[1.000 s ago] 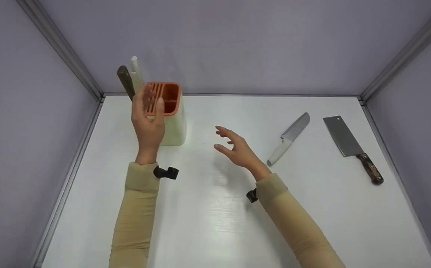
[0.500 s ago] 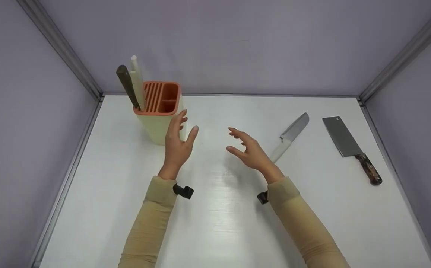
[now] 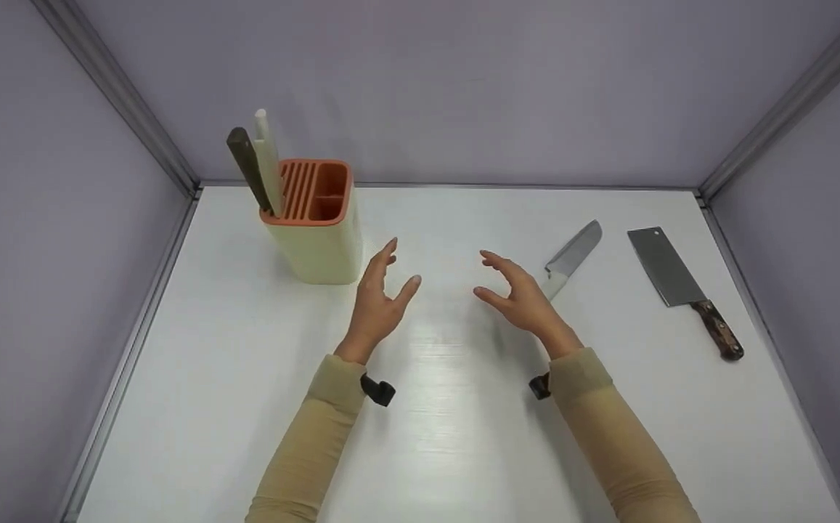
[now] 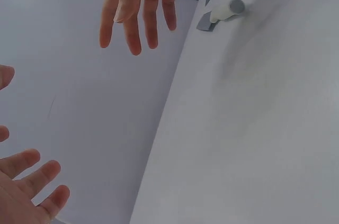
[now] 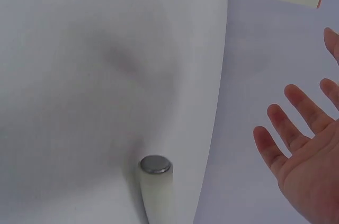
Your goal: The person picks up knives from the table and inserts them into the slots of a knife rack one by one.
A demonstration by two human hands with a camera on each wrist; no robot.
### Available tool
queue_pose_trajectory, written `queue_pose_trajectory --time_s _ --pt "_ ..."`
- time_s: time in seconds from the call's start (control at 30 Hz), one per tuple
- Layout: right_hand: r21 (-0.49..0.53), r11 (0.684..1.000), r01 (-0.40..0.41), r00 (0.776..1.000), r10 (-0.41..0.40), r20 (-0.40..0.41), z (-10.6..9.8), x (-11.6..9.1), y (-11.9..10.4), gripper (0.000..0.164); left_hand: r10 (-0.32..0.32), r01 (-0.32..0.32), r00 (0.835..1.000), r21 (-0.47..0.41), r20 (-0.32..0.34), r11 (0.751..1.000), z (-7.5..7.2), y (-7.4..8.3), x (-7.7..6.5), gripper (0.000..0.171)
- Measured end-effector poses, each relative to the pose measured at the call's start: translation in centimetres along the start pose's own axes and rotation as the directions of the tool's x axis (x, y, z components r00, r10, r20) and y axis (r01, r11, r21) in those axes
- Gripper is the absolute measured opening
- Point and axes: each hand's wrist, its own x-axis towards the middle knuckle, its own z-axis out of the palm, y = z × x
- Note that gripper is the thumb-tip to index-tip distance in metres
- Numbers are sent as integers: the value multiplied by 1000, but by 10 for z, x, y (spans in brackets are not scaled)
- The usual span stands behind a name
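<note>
Head: white-handled knife (image 3: 572, 252) right of hands (image 3: 525, 298)

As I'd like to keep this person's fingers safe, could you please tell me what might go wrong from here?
The right hand partly hides the white-handled knife in the head view; a careless reach could meet its bare blade.

The cleaver also lies uncovered farther right, so an arm swinging that way might brush it.

At the knife holder, several handles crowd the left side, so a hand reaching there could knock one.
</note>
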Motion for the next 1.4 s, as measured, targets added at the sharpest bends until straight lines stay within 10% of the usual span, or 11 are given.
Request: queue_pose_trajectory --time_s 0.53,1.4 --pt "-67 982 -178 983 181 35 -41 -18 49 79 -65 69 988 -25 142 997 35 0 -16 75" --pt "-419 902 -103 976 174 135 -60 -27 95 49 -50 51 965 3 259 999 72 4 -34 72"
